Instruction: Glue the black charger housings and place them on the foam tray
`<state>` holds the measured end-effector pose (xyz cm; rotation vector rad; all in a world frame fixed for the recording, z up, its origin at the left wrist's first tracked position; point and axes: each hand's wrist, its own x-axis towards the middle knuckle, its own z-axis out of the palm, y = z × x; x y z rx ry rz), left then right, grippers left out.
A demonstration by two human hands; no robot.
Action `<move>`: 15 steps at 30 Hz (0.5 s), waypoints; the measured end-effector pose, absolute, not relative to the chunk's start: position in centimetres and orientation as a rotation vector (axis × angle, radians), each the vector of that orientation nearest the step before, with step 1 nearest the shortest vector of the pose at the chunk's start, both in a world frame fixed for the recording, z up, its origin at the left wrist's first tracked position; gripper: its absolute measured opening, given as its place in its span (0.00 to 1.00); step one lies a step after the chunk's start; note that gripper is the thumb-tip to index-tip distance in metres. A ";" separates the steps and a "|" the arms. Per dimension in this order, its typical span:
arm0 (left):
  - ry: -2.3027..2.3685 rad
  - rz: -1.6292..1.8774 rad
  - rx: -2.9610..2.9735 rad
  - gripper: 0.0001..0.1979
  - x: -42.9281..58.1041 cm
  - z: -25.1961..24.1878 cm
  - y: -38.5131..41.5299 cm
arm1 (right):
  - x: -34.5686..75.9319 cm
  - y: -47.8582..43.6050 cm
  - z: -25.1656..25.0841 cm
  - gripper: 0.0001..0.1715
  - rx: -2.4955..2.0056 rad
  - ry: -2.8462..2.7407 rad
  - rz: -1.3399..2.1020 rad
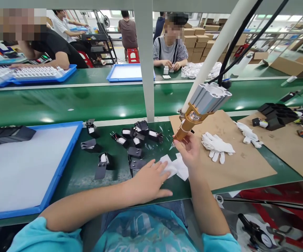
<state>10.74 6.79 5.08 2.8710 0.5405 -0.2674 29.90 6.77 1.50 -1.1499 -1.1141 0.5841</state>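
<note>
My left hand (150, 180) lies with fingers spread on white paper pieces (181, 167) at the table's near edge. With its thumb and fingers, my right hand (189, 148) grips the lower end of a gold-coloured glue dispenser (185, 129), which hangs from above below a silver cylinder (210, 98). A small pale green tip (171, 146) points down beside that thumb. Just beyond my left hand are a black flat-topped housing (135, 152) and a heap of black housings (140, 130) with white parts inside. An opened housing (104, 161) stands further left, its flap down.
A blue-rimmed tray (62, 166) with a row of black housings (9, 134) is at the left. White gloves (217, 145) rest on brown cardboard (242, 168) at the right. A grey post (147, 63) rises ahead, before a green conveyor (101, 101) with co-workers behind it.
</note>
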 end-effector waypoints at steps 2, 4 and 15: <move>0.733 -0.163 2.876 0.23 9.6 6.4 7.8 | 29.9 6.7 1.6 0.18 -1.167 -1.125 0.573; 0.995 -0.088 2.876 0.17 8.0 7.1 8.8 | 30.0 6.7 1.7 0.18 -1.168 -1.145 0.539; 0.982 0.148 2.785 0.11 2.5 2.9 7.9 | 29.9 6.3 2.3 0.15 -1.158 -1.188 0.518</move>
